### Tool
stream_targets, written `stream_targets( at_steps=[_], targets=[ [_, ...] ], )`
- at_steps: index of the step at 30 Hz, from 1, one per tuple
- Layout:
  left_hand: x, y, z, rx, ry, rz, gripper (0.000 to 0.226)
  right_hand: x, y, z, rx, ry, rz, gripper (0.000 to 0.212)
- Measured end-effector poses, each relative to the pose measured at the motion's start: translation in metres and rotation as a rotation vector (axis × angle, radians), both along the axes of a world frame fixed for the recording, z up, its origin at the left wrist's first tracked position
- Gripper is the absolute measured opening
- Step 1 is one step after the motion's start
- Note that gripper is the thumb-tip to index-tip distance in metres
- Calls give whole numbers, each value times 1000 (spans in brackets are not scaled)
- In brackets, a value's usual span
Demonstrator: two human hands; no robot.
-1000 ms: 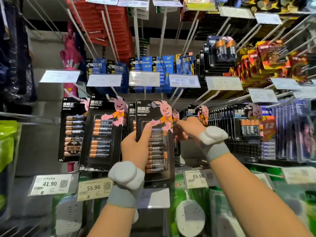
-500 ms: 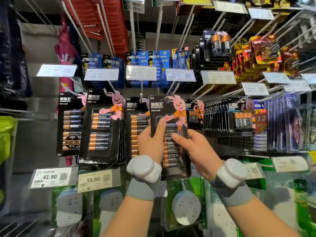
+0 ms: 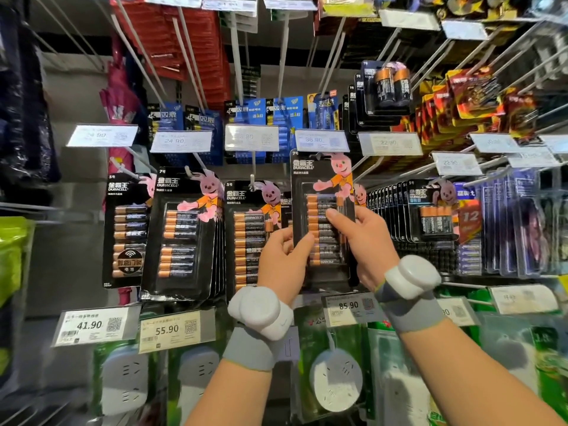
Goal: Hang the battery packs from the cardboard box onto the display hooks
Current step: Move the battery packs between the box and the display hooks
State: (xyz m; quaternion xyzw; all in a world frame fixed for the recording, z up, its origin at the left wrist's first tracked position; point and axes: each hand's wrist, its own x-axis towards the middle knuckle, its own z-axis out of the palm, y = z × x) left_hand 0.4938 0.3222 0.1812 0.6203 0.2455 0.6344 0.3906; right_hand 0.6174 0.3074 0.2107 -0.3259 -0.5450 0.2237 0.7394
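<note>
Battery pack [image 3: 321,182]: being held upright by both hands, top edge sitting just under the 36.90 tag [image 3: 322,139]. Hung packs [image 3: 249,235] on a hook [image 3: 252,179] are flanking it at left, a dense row [image 3: 390,210] at right. Whether it is hanging cannot be told.
Left hand [image 3: 281,262]: gripping the pack's lower left edge, thumb pressing the front.
Right hand [image 3: 367,241]: gripping the right edge, thumb lying across the batteries.

Grey back wall [image 3: 70,256], white price tags [image 3: 92,325], red baskets [image 3: 159,35]
</note>
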Motion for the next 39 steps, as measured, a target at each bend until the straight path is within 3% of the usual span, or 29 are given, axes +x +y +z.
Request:
stream_targets(
  at_steps=[15,25,31,39],
  targets=[
    [-3,4,-4,-5,55,132,36,9,21,13,-27,-49,1,22],
    [-5,13,-11,-40,59,142,34,14,33,6,-197,-38,73,30],
    [-11,16,-15,-66,75,113,26,25,37,-3,-268,76,192,8],
    [-13,19,-12,-96,43,72,19,28,40,-6,-350,169,257,7]
  ],
)
